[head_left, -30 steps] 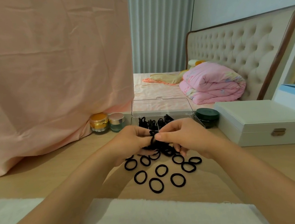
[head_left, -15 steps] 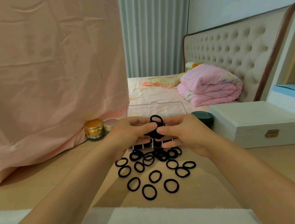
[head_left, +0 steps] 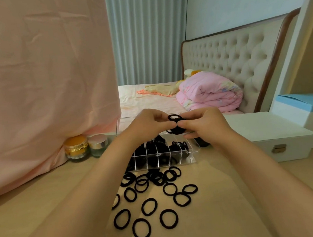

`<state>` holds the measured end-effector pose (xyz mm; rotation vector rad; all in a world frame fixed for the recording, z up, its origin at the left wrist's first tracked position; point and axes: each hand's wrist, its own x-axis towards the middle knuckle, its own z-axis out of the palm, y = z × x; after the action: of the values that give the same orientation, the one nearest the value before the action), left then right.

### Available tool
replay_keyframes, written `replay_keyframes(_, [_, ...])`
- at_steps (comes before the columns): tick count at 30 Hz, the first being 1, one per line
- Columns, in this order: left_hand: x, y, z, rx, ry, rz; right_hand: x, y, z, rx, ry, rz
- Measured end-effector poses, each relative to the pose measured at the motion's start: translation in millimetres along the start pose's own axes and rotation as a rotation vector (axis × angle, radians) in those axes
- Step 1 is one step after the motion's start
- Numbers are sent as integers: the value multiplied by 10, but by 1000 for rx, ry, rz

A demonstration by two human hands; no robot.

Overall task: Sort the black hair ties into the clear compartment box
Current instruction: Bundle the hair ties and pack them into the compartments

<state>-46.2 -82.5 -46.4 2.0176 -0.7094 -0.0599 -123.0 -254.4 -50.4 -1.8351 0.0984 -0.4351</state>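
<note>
A small bunch of black hair ties [head_left: 175, 124] hangs between my two hands above the clear compartment box [head_left: 190, 158]. My left hand [head_left: 148, 125] pinches the bunch from the left and my right hand [head_left: 203, 125] pinches it from the right, thumbs nearly touching. The box stands open on the wooden table, its lid tilted up behind my hands, and several of its compartments hold black ties. Several loose black hair ties [head_left: 150, 205] lie scattered on the table in front of the box.
A gold jar [head_left: 76, 148] and a glass jar with a silver lid [head_left: 98, 145] stand left of the box, against a pink cloth [head_left: 44, 81]. A white case [head_left: 271, 140] sits to the right. A dark green jar is mostly hidden behind my right hand.
Both hands have risen from the pile on the table with a bunch of ties and now hold it above the box. The camera has tilted down, so the box shows in full.
</note>
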Motion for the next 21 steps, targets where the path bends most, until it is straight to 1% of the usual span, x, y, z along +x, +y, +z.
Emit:
replay_keyframes(4, [126,-241,77,192,-30,21,162,92,102,-250,-30,17])
replay_keyframes(9, [180,-449,156,392,-10,46,267,171,237,-578,-17,-41])
replay_keyframes(14, [250,-542,97,442,-90,45,280,163,375,-802,-24,-118])
replay_keyframes(18, [205,-466,-53,297,-108,21,241,244,510,-883,-31,-108])
replay_keyframes(21, [183,-453,-46,316,-77,69,200,297,511,-1133,-138,-185])
